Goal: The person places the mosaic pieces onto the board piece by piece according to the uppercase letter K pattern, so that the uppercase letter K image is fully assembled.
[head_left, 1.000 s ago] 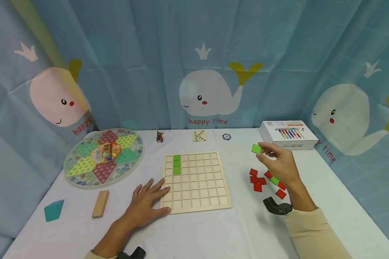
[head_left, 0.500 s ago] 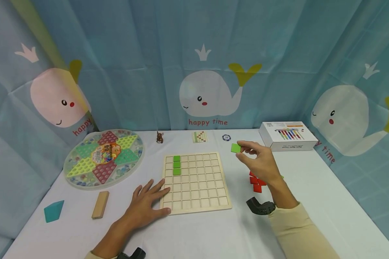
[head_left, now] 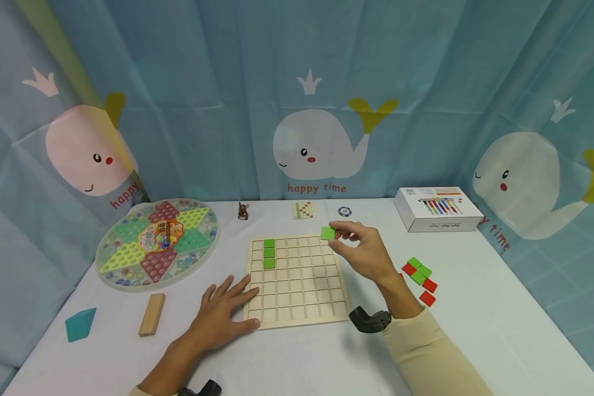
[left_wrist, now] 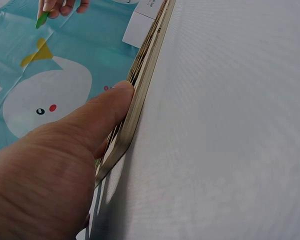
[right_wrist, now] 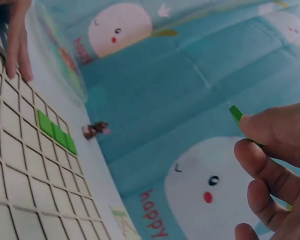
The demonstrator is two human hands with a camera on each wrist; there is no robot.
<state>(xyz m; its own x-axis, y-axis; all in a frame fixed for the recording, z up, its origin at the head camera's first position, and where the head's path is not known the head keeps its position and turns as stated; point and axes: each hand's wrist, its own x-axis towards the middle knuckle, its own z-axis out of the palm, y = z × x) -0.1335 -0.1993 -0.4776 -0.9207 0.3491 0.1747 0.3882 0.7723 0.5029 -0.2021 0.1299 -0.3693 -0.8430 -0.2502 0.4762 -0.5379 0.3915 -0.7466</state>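
A green square tile (head_left: pixel 328 234) is pinched between thumb and fingertips of my right hand (head_left: pixel 363 250), raised over the far right corner of the wooden grid board (head_left: pixel 297 300). In the right wrist view the same tile (right_wrist: pixel 235 113) shows edge-on. My left hand (head_left: pixel 223 311) lies with fingers spread on the board's left edge; the left wrist view has its thumb (left_wrist: pixel 102 110) against the rim. Three green tiles (head_left: pixel 269 253) sit in a column of cells near the board's far left. Right of the board lie loose red and green tiles (head_left: pixel 418 278), some hidden behind my right hand.
A round Chinese checkers board (head_left: pixel 158 242) lies at the left, near a wooden block (head_left: pixel 152 314) and a teal piece (head_left: pixel 81 324). Along the back are a small brown figurine (head_left: pixel 243 211), a pattern card (head_left: pixel 304 210), a poker chip (head_left: pixel 344 211) and a white box (head_left: pixel 438 209).
My right hand has carried the green tile leftward from above the loose tiles to the board's far right corner. The left hand has stayed on the board's edge.
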